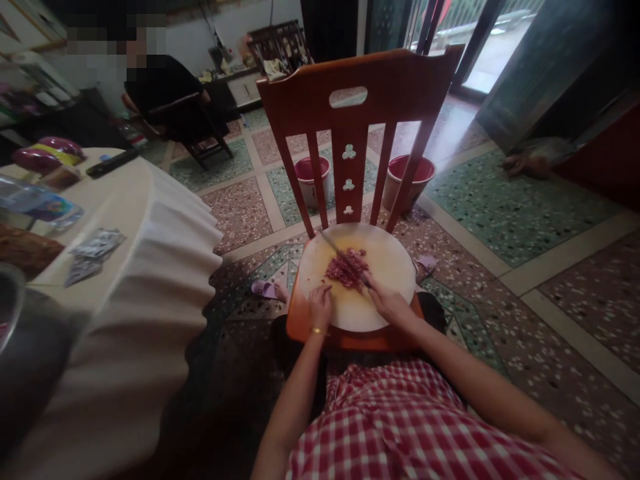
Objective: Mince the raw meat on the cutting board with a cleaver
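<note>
A round pale chopping board (390,253) lies on the seat of a red-brown wooden chair (350,100). A pile of minced red meat (345,269) sits at the board's middle. My right hand (385,300) is closed round the handle of a knife (336,249) whose blade lies slanted over the meat, pointing up and left. My left hand (320,305) rests on the board just left of the meat with its fingers curled in, a gold bangle on its wrist.
Two red buckets (311,175) (407,177) stand on the tiled floor behind the chair. A table with a white cloth (150,267) holding packets and dishes is at my left. A person in black (160,87) sits at the far left. A doorway opens at the back right.
</note>
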A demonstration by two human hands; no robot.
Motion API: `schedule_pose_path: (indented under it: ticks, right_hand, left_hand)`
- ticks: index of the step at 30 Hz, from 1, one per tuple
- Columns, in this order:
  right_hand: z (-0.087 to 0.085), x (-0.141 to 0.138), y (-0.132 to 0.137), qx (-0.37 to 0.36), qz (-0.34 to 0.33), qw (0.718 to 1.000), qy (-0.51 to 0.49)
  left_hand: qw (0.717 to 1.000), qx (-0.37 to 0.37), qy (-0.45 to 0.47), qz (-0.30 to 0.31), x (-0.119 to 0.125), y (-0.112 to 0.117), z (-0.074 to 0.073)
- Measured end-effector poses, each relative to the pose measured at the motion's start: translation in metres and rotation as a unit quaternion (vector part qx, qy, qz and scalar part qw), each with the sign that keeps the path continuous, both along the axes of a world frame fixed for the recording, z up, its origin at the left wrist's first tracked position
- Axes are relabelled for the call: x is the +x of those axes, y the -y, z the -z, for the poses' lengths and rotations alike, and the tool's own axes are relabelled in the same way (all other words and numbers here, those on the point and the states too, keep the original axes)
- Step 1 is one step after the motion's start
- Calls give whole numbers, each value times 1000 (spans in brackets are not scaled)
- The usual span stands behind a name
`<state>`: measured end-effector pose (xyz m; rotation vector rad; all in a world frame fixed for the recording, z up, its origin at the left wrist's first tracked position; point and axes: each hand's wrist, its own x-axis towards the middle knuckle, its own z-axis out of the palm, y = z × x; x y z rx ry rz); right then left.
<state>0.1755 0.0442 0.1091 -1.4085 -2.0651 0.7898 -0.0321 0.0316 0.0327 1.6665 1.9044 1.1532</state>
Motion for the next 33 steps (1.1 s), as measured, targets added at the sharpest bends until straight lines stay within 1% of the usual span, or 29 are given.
schedule_pose_path:
  ticks: [1, 2, 3, 6, 8, 9, 12, 13, 14, 16, 18, 19, 22, 23, 25, 27, 28, 30, 32, 33]
  right_hand:
    - [6, -1, 1, -24, -12, 999, 26]
    - [8, -1, 1, -38, -17, 998, 46]
    - [6, 0, 1, -40, -18, 997, 57]
    - [-8, 1, 2, 6, -1, 999, 36]
    - [-12, 2, 3, 28, 15, 999, 20]
    - [-10, 3, 3, 20, 17, 999, 22]
    - [1, 6, 3, -40, 10, 997, 59]
    - [2, 6, 3, -49, 7, 997, 67]
    - [2, 6, 3, -46, 7, 997, 68]
    - [-1, 5, 3, -12, 12, 998, 53]
    - [-3, 3, 5, 10, 17, 999, 34]
    - [-1, 2, 6, 2, 17, 999, 34]
    - [4, 3, 7, -60, 6, 997, 58]
    - [4, 4, 7, -67, 3, 996, 63]
    - [1, 5, 8, -42, 7, 997, 58]
    - [-3, 5, 9, 0, 16, 999, 46]
    - [-3, 4, 10, 8, 17, 999, 47]
    - [0, 4, 12, -11, 13, 997, 71]
    - [5, 4, 13, -46, 3, 994, 99]
    - [5, 4, 13, -51, 0, 993, 103]
  left_hand:
    - [1000, -4, 3, -2, 2, 7, 4]
    - [1000, -6, 5, -3, 4, 12, 7]
    - [1000, -6, 7, -3, 7, 15, 8]
    - [1000, -1, 10, 0, 13, 18, 10]
    - [1000, 8, 14, 2, 16, 17, 12]
    - [1000, 13, 17, 0, 17, 16, 14]
    - [1000, 20, 19, -4, 19, 17, 22]
    - [1000, 20, 18, -2, 20, 18, 24]
    - [1000, 22, 16, 0, 20, 19, 26]
    - [999, 29, 13, 5, 21, 22, 28]
    - [999, 34, 10, 4, 22, 23, 28]
    - [999, 34, 10, 2, 23, 22, 26]
    - [999, 29, 29, -8, 22, 19, 21]
    - [999, 27, 39, -13, 20, 17, 19]
    - [998, 25, 48, -19, 15, 15, 16]
    - [999, 22, 27, -11, 8, 15, 15]
    - [1000, 16, 3, -1, 5, 17, 15]
    - [998, -15, -62, 19, 1, 22, 14]
    - [988, -55, -137, 34, -1, 27, 13]
    - [982, -73, -170, 39, -1, 30, 13]
